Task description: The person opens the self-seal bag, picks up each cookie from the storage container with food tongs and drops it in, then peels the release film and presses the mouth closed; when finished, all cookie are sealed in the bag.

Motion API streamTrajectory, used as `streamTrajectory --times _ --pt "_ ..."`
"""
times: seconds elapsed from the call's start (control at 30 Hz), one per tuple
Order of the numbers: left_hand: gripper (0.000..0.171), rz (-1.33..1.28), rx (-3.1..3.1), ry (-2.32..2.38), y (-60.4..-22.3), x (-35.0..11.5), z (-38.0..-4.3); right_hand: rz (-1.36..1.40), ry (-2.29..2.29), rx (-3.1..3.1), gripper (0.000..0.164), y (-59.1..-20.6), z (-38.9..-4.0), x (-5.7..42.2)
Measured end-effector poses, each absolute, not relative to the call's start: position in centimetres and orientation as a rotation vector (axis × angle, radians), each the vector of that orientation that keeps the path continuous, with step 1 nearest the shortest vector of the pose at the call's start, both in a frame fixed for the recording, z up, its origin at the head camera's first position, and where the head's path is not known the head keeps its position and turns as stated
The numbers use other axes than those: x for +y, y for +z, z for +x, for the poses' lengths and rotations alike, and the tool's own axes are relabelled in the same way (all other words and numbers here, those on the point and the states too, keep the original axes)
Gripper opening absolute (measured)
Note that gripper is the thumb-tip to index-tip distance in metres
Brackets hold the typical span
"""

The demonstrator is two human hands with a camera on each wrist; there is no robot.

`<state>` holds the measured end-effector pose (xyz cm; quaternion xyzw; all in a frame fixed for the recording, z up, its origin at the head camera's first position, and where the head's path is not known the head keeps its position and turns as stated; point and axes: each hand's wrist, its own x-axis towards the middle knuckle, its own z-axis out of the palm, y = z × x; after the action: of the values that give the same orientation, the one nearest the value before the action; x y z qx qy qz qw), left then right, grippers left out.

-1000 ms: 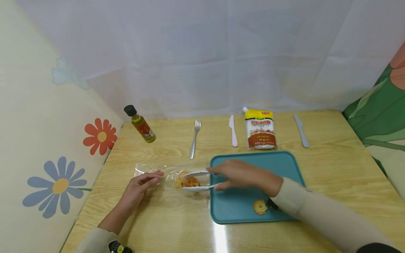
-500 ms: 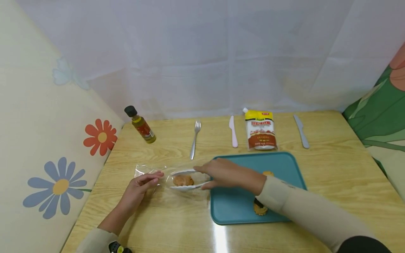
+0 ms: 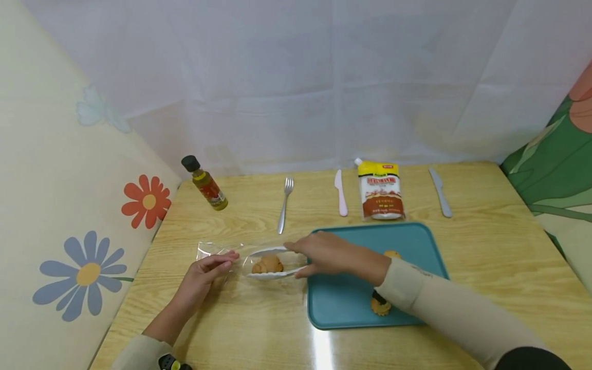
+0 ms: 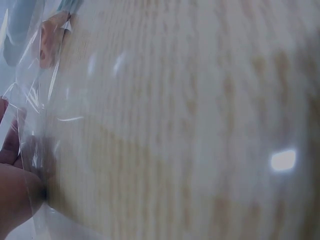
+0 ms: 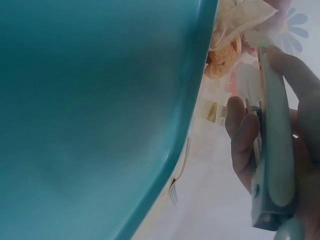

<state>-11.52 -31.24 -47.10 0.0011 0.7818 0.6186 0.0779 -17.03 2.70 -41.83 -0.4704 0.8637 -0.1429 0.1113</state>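
Note:
In the head view, my left hand (image 3: 203, 272) pinches the edge of a clear plastic bag (image 3: 210, 248) lying on the wooden table. The left wrist view has the thin film (image 4: 30, 95) raised beside the fingers. My right hand (image 3: 324, 254) holds tongs (image 3: 273, 276) with white tips, which reach into the bag from the right. Between the spread tips lies a golden-brown, croissant-like pastry (image 3: 268, 263). The right wrist view brings up the pale green tongs handle (image 5: 277, 135) between thumb and fingers, with a pastry (image 5: 222, 60) past the tray's edge.
A teal tray (image 3: 342, 313) sits under the right forearm, with a cookie (image 3: 381, 307) and another baked piece (image 3: 392, 254) partly hidden. Along the back are an oil bottle (image 3: 210, 187), a fork (image 3: 284, 205), a pink knife (image 3: 340, 192), a spouted pouch (image 3: 381, 190) and a grey knife (image 3: 441, 192).
My right hand has moved left, carrying the tongs deeper into the bag, and their tips have spread. A lattice-topped piece seen between them earlier no longer shows. My left hand has stayed put.

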Motion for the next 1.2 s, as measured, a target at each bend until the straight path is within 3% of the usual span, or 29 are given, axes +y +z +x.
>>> streamTrajectory --times 1.2 --pt "0.039 -0.033 2.36 1.799 -47.1 -31.4 -11.5 -1.179 -0.685 2.523 0.071 -41.5 -14.5 11.8"
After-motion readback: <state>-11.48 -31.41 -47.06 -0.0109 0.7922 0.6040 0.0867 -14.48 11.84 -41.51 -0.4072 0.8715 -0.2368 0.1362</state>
